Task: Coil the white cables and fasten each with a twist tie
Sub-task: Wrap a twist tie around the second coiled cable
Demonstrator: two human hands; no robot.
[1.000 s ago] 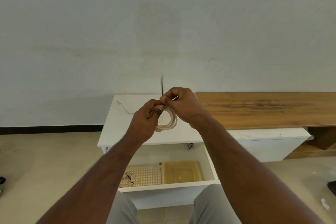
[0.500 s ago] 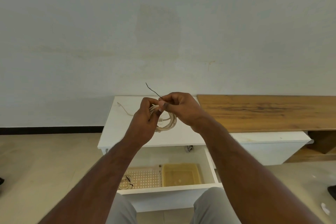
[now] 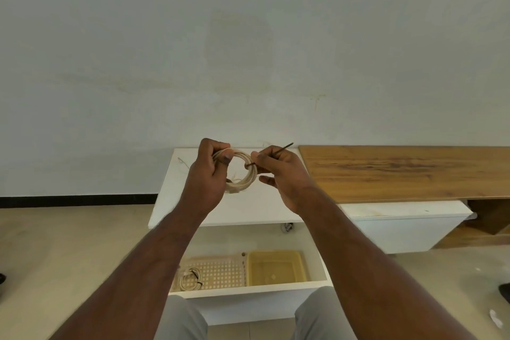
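While our left hand (image 3: 205, 174) grips the coiled white cable (image 3: 242, 174) at its nine o'clock side, our right hand (image 3: 278, 171) pinches one dark twist tie (image 3: 271, 154) at three o'clock, its long axis slanting toward two o'clock. We count three cables: this one, a tied coil (image 3: 190, 279) in the drawer (image 3: 248, 291), and a loose cable (image 3: 182, 163) on the white cabinet top (image 3: 193, 210).
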